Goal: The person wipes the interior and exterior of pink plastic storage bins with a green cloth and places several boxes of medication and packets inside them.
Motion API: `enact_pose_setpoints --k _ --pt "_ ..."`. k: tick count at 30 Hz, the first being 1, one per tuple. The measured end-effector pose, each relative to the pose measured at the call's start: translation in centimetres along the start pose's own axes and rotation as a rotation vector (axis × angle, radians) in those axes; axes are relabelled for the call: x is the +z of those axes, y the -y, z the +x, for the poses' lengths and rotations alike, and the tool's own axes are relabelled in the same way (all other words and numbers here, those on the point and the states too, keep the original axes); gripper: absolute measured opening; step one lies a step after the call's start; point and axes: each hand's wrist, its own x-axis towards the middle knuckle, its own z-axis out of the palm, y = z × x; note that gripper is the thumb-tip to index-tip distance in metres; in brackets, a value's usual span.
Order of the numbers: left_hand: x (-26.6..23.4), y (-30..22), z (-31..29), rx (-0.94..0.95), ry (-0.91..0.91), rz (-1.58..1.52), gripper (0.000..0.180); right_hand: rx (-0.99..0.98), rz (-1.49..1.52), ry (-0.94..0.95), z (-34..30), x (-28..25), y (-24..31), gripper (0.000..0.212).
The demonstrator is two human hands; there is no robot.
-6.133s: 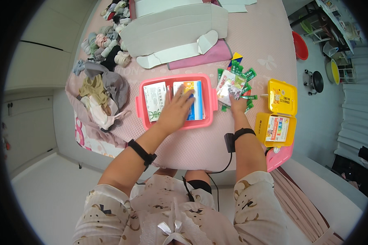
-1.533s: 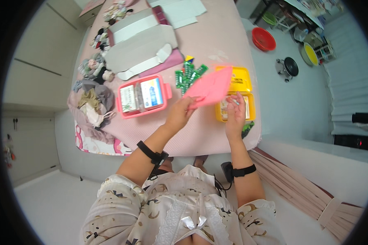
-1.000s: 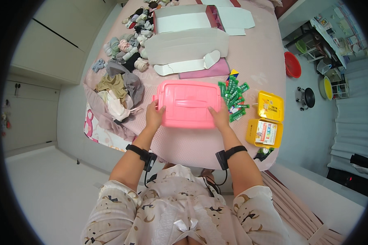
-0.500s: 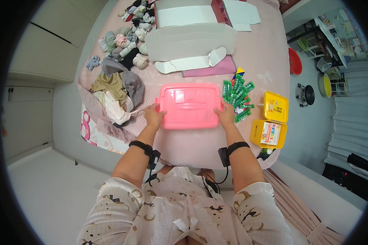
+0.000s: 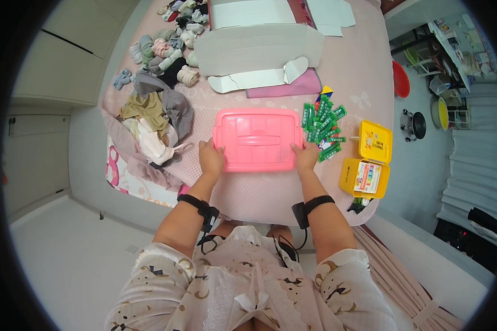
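A pink plastic box (image 5: 258,140) with a closed lid is in front of me over the bed. My left hand (image 5: 211,159) is closed on its left side, thumb on the lid's edge and the other fingers mostly hidden. On the opposite side, my right hand (image 5: 306,156) grips the box the same way. Green stick packets (image 5: 324,127) lie in a loose pile just beyond my right hand. Nearest my left hand is a heap of crumpled clothes (image 5: 154,124) in grey, tan and white.
A large open white cardboard box (image 5: 259,49) stands farther back, with a pink-purple cloth (image 5: 287,85) by its front flap. Rolled socks (image 5: 171,58) lie at back left. An open yellow box (image 5: 364,176) holding a white printed pack sits near the bed's right edge.
The view has shifted slightly, and the pink box appears a little farther up in it. Both hands have stayed on its sides, now gripping slightly nearer the front corners.
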Motion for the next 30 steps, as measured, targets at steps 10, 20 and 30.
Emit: enact_pose_setpoints --k 10,20,30 --pt "0.0 0.3 0.7 0.066 -0.015 0.017 0.032 -0.214 -0.020 -0.116 -0.6 0.3 0.8 0.044" --pt "0.5 -12.2 -3.4 0.605 0.018 -0.203 0.055 0.060 0.320 0.089 -2.2 -7.2 -4.0 0.047" --pt "12.4 -22.9 -9.6 0.658 0.379 -0.312 0.041 0.202 0.343 0.011 -1.8 -16.2 -19.6 0.038"
